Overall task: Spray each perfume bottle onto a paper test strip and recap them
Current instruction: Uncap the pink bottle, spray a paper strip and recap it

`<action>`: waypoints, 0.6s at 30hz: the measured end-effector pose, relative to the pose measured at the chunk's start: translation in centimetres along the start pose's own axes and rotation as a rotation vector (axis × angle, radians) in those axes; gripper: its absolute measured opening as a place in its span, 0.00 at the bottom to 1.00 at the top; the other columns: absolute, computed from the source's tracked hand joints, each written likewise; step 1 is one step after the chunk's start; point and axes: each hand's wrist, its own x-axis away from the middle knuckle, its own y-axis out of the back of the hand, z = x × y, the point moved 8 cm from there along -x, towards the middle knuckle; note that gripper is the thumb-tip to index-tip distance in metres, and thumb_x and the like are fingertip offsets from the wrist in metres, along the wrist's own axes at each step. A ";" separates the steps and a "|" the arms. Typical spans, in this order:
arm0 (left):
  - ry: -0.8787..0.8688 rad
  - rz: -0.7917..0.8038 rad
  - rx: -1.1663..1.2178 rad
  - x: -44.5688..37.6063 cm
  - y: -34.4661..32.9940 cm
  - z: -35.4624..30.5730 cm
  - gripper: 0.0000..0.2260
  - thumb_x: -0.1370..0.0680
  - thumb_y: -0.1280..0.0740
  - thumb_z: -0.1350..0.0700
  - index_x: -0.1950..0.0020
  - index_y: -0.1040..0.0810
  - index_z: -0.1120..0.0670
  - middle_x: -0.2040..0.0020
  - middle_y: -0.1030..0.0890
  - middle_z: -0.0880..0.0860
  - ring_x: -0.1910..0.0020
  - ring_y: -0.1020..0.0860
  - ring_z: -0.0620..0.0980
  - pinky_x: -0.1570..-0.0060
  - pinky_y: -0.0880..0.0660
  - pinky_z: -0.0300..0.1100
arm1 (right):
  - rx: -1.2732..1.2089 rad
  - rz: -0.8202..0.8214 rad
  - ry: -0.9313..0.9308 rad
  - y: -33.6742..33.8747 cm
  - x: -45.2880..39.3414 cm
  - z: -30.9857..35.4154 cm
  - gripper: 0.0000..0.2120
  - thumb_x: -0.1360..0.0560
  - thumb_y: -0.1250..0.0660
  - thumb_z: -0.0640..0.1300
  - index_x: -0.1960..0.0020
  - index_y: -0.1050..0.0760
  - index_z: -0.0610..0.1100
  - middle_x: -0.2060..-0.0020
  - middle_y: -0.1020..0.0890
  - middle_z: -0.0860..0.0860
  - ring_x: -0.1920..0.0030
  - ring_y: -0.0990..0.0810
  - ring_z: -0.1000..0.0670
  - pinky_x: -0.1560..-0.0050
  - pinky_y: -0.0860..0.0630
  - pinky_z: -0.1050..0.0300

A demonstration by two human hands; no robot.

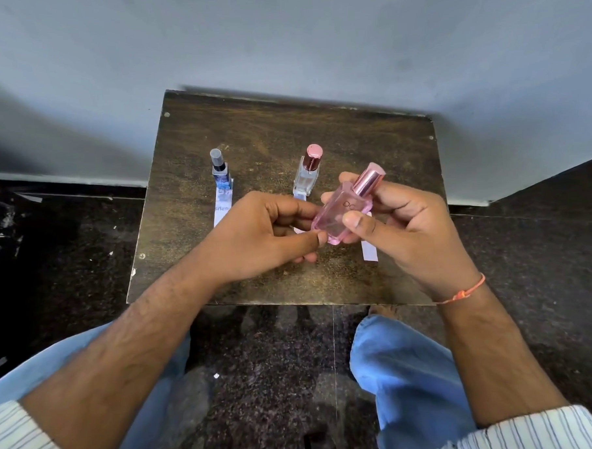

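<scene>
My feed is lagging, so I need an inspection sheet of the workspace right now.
Surface: small dark wooden table, worn.
Job's things: pink perfume bottle capped, held tilted; blue bottle and clear bottle capped, upright; paper test strips lie flat.
Clutter: nothing seen.
Hands: left hand pinches the pink bottle's base; right hand grips its body.
Cables: nothing seen.
Surroundings: grey wall, dark speckled floor.
</scene>
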 end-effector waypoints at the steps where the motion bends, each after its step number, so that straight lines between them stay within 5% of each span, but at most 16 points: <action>1: -0.017 -0.010 -0.009 0.0 0.0 0.0 0.14 0.20 0.24 0.63 0.35 0.14 0.56 0.47 0.09 0.52 0.55 0.10 0.55 0.54 0.13 0.42 | -0.017 -0.008 -0.004 0.0 0.0 0.0 0.15 0.22 0.25 0.34 0.36 0.17 0.40 0.40 0.11 0.44 0.45 0.11 0.39 0.48 0.12 0.47; 4: -0.071 -0.066 -0.031 -0.1 0.3 -0.1 0.16 0.21 0.24 0.63 0.34 0.14 0.55 0.46 0.09 0.49 0.55 0.10 0.54 0.55 0.14 0.41 | -0.064 -0.082 -0.043 0.6 -0.3 -0.4 0.20 0.27 0.22 0.37 0.36 0.19 0.40 0.43 0.10 0.45 0.44 0.12 0.47 0.42 0.14 0.52; 8: -0.089 -0.133 -0.067 -0.1 0.6 -0.2 0.16 0.21 0.23 0.62 0.35 0.14 0.50 0.44 0.10 0.46 0.56 0.09 0.55 0.52 0.12 0.47 | 0.017 -0.140 -0.037 1.2 -0.5 -0.9 0.18 0.27 0.21 0.31 0.38 0.19 0.32 0.50 0.11 0.48 0.53 0.14 0.58 0.50 0.18 0.64; 11: -0.001 -0.170 -0.066 -0.2 0.8 0.4 0.16 0.22 0.22 0.60 0.35 0.14 0.50 0.47 0.09 0.44 0.58 0.09 0.52 0.59 0.14 0.40 | 0.080 -0.185 -0.015 2.1 -0.6 -1.0 0.17 0.26 0.22 0.29 0.39 0.18 0.32 0.53 0.12 0.54 0.58 0.19 0.63 0.53 0.22 0.67; 15: -0.025 -0.231 -0.269 0.0 1.8 0.3 0.14 0.22 0.21 0.53 0.37 0.13 0.45 0.50 0.11 0.35 0.68 0.14 0.49 0.64 0.17 0.41 | 0.057 -0.276 -0.011 5.0 -0.6 -0.7 0.19 0.25 0.23 0.29 0.38 0.17 0.42 0.49 0.10 0.57 0.49 0.16 0.58 0.41 0.16 0.54; 18: -0.093 -0.241 -0.420 0.4 1.6 -0.7 0.11 0.21 0.22 0.51 0.39 0.13 0.42 0.59 0.17 0.26 0.74 0.27 0.40 0.69 0.28 0.29 | 0.099 -0.319 -0.002 6.8 -0.6 -0.9 0.20 0.25 0.22 0.30 0.38 0.16 0.47 0.45 0.10 0.55 0.44 0.16 0.52 0.34 0.17 0.40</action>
